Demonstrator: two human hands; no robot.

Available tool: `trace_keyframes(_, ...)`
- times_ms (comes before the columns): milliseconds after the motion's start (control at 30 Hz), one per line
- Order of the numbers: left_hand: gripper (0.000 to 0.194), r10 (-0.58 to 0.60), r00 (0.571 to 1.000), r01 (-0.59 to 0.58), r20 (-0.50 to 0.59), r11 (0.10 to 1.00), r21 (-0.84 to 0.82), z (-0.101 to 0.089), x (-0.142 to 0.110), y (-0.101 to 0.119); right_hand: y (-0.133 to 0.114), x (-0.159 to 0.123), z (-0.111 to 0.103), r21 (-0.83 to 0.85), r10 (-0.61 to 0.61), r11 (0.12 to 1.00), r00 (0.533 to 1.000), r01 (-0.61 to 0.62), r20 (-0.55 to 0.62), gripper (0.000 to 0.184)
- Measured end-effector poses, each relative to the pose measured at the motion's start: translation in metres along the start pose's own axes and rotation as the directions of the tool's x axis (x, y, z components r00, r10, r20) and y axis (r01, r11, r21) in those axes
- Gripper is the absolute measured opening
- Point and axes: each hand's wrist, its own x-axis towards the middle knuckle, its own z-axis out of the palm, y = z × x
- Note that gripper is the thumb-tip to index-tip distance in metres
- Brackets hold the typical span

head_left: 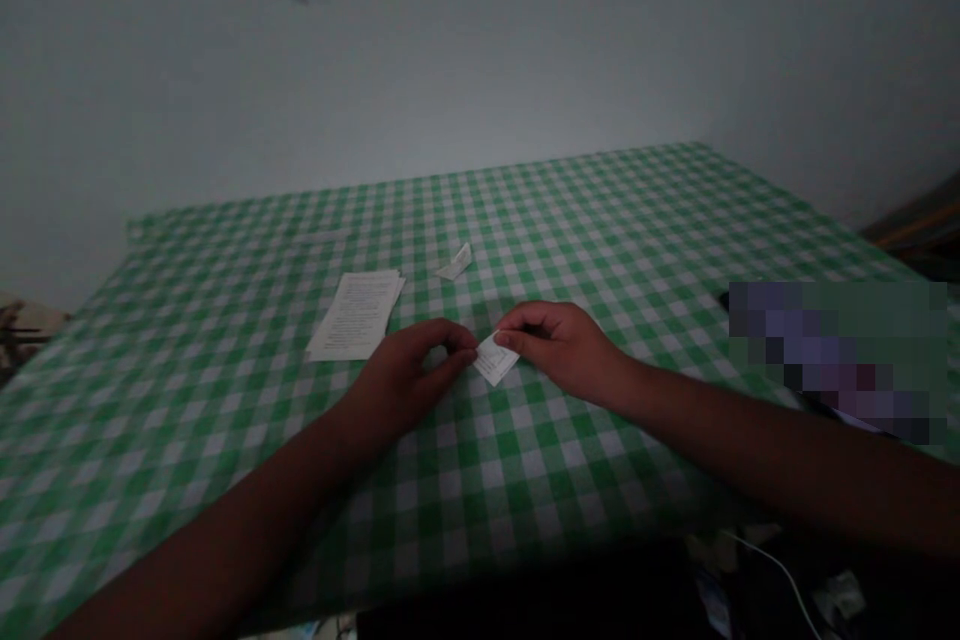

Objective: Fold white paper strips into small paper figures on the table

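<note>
Between my two hands is a small folded piece of printed paper (pixel 495 362), tilted so that one corner points toward me. My left hand (pixel 420 360) pinches its left corner between thumb and fingertips. On the upper right edge, the thumb and forefinger of my right hand (pixel 559 345) are closed on the same paper. A small folded paper piece (pixel 455 263) lies a little farther away, beyond my hands. To the left rests a stack of printed paper sheets (pixel 358 312), its edges slightly uneven.
A green and white checked tablecloth (pixel 600 230) covers the table, which reaches a pale wall (pixel 480 50). At the right lies a dark-edged flat object (pixel 840 360), mostly hidden by blurred blocks. Below the near edge, a white cable (pixel 780 570) hangs among dim items.
</note>
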Motion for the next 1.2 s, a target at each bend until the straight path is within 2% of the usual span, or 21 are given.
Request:
trace_keyframes(567,0.021,0.009,1.0,-0.008,-0.022,1.0,0.023,-0.0003,-0.0027,-0.0033,0.0013,0.0013,-0.0014,0.011,0.036,0.999,0.999,-0.036,-0.03,0.016)
trace_keyframes(967,0.013,0.211,0.977,-0.207,0.007,0.949,0.236,0.0005,-0.0034,-0.004,0.0013,0.0007,0.0007,0.007,0.036,0.999,0.999,-0.036,-0.024,0.015)
trace_keyframes(1200,0.016,0.237,0.971,-0.234,0.026,0.923,0.306,0.004,-0.0045,-0.0019,0.0004,-0.0009,0.0009,-0.01,0.011,1.0,0.999,-0.011,-0.031,0.015)
